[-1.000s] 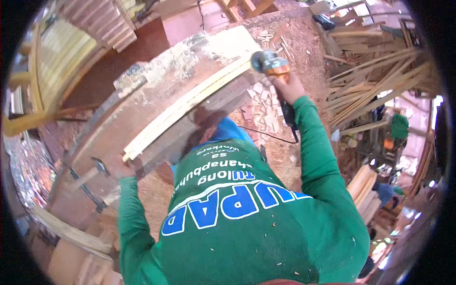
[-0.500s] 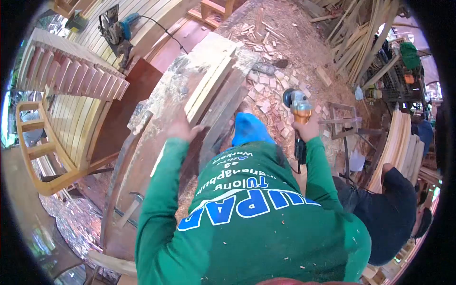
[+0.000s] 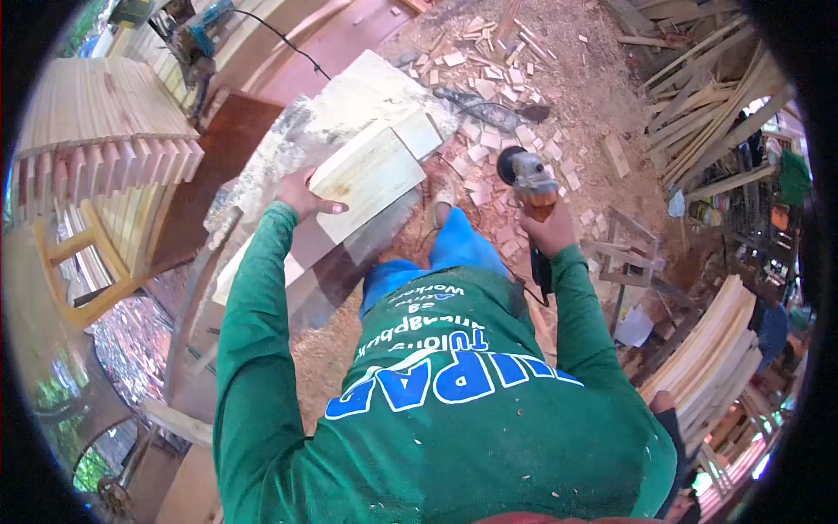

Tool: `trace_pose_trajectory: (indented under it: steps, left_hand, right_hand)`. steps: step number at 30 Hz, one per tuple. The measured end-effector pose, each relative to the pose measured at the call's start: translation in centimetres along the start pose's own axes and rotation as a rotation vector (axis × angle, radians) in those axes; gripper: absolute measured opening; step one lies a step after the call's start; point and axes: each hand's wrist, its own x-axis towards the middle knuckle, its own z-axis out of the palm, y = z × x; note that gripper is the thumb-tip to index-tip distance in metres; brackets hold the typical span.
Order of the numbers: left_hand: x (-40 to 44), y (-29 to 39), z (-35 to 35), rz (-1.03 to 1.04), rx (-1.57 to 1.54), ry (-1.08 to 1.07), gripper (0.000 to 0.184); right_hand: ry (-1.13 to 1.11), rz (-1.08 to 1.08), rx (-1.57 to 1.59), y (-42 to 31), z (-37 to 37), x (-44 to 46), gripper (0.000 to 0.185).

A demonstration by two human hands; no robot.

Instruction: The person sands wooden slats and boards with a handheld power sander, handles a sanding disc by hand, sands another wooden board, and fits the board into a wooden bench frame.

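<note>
My left hand (image 3: 305, 194) grips the near edge of a pale wooden board (image 3: 371, 179), its thumb resting on the wood. The board's broad face is turned up, and it sits over a dusty workbench (image 3: 345, 92). Another pale piece of wood (image 3: 419, 135) shows just past its far end. In my right hand (image 3: 552, 229) is an angle grinder (image 3: 534, 179), wrapped by the fingers around its orange and black body. Its disc end points away from me and is held clear of the board, off to the right of the bench.
Wood offcuts (image 3: 489, 140) and sawdust litter the ground ahead. Curved slats (image 3: 105, 113) are stacked at left, near a power tool (image 3: 196, 39) with a cord. Long strips (image 3: 698, 349) lie at right, beside a small frame (image 3: 628, 249). A person's dark sleeve (image 3: 670, 437) shows at lower right.
The board has turned so its broad face shows, where a narrow edge showed before. My left hand has shifted left with it. The grinder remains in my right hand, and the view has shifted.
</note>
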Motion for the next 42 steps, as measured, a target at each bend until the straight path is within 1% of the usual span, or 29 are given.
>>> trace_pose_trajectory:
  steps: [2,3,4,5,6,7,9,10,12,13,14,16,19,20,22,25,28,31,32,34,35,37,38,41,42]
  left_hand:
    - [1.3,2.3,0.8,-0.070,-0.063,-0.037,0.077]
    - [2.2,2.5,1.2,-0.056,-0.076,-0.046,0.077]
    - [3.0,2.4,1.4,-0.042,-0.088,-0.046,0.077]
    - [3.9,1.9,1.4,-0.033,-0.097,-0.039,0.078]
    - [4.5,1.5,1.6,0.047,-0.103,-0.065,0.082]
    - [4.6,1.1,2.5,0.030,0.093,0.053,0.083]
    - [4.7,2.3,3.9,-0.007,0.496,0.280,0.085]
    - [6.2,-0.7,4.9,0.010,0.383,0.261,0.080]
    - [5.8,-0.3,6.4,-0.013,0.415,0.406,0.073]
    - [5.8,0.3,7.1,-0.022,0.434,0.479,0.070]
    - [5.9,1.4,7.1,-0.134,0.312,0.469,0.063]
    - [5.8,3.7,6.3,-0.356,0.067,0.434,0.054]
    - [8.3,0.5,8.5,-0.364,0.154,0.670,0.049]
    - [8.1,2.5,8.6,-0.425,0.189,0.696,0.049]
    - [8.5,2.0,8.6,-0.398,0.216,0.717,0.048]
    - [8.6,1.2,9.2,-0.398,0.256,0.747,0.046]
    - [8.8,0.8,9.2,-0.392,0.253,0.762,0.045]
    - [8.9,1.2,9.0,-0.422,0.230,0.736,0.044]
    - [8.8,1.3,9.0,-0.442,0.223,0.720,0.043]
    - [8.7,1.3,8.9,-0.416,0.226,0.733,0.043]
    - [8.5,1.5,8.7,-0.402,0.230,0.739,0.043]
    - [8.2,2.2,8.3,-0.441,0.205,0.698,0.041]
    - [8.2,2.5,8.2,-0.456,0.195,0.677,0.040]
    - [8.6,1.1,9.0,-0.393,0.257,0.755,0.046]
    - [8.8,1.3,8.9,-0.391,0.244,0.767,0.043]
  right_hand:
    - [-0.030,-0.089,-0.001,0.1,-0.9,2.6,0.071]
    - [-0.047,-0.137,-0.001,-0.4,-1.2,3.5,0.071]
    - [-0.081,-0.145,0.011,-1.1,-1.3,4.4,0.072]
    - [-0.088,-0.140,-0.046,-2.4,-1.4,5.1,0.072]
    - [-0.097,-0.134,-0.098,-3.5,-1.2,5.7,0.072]
    - [-0.106,-0.130,-0.149,-4.0,-1.1,6.2,0.073]
    - [-0.171,-0.143,-0.117,-3.6,-0.4,7.5,0.073]
    - [-0.193,-0.144,-0.095,-3.8,0.1,7.7,0.071]
    - [-0.230,-0.136,-0.051,-5.2,1.3,7.5,0.068]
    - [-0.231,-0.155,-0.111,-5.7,1.7,7.8,0.068]
    - [-0.231,-0.171,-0.172,-6.1,2.2,8.3,0.067]
    - [-0.244,-0.135,-0.179,-5.7,3.4,9.1,0.067]
    - [-0.275,-0.207,-0.325,-8.3,3.9,10.1,0.060]
    - [-0.286,-0.199,-0.336,-8.5,4.1,10.5,0.062]
    - [-0.311,-0.183,-0.364,-8.9,4.3,11.2,0.067]
    - [-0.345,-0.193,-0.370,-11.3,4.5,11.6,0.067]
    - [-0.373,-0.187,-0.389,-9.2,4.8,13.4,0.065]
    - [-0.386,-0.284,-0.523,-11.5,4.9,15.1,0.062]
    - [-0.398,-0.283,-0.545,-11.8,4.9,15.9,0.062]
    - [-0.426,-0.286,-0.587,-12.2,5.1,18.2,0.063]
    - [-0.452,-0.308,-0.575,-12.8,5.4,19.0,0.064]
    - [-0.497,-0.342,-0.547,-13.9,5.6,20.1,0.067]
    - [-0.515,-0.359,-0.583,-13.9,5.7,20.4,0.071]
    - [-0.580,-0.280,-0.663,-13.3,4.5,19.9,0.072]
    - [-0.580,-0.323,-0.690,-13.3,3.9,19.6,0.073]
